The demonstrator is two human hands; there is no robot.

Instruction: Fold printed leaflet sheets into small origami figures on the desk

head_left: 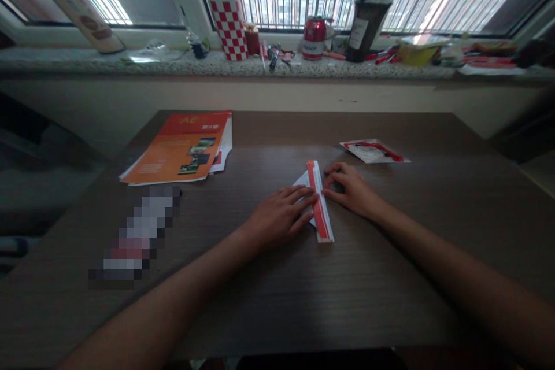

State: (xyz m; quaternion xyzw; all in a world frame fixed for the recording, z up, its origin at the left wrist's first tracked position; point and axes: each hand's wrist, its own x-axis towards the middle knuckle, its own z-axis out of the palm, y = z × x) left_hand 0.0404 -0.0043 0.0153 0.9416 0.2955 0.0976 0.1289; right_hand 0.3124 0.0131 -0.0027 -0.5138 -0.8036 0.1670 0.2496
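A folded piece of red and white paper (322, 221) lies on the dark wooden table. It has a long straight strip on the right and a pale triangular flap on the left, partly covered by my hand. My left hand (284, 214) rests flat over the flap, its fingers stretched out and touching the strip. At the strip's right edge, my right hand (350, 189) has its thumb and forefinger bent toward each other, close to the paper. Whether anything is between those fingertips is too small to tell.
Another folded red and white paper (375, 151) lies at the back right of the table (433, 231). An orange booklet (173, 150) sits back left, with a pixelated object (139, 231) in front. A red can (314, 39) and dark cup (366, 26) stand on the windowsill.
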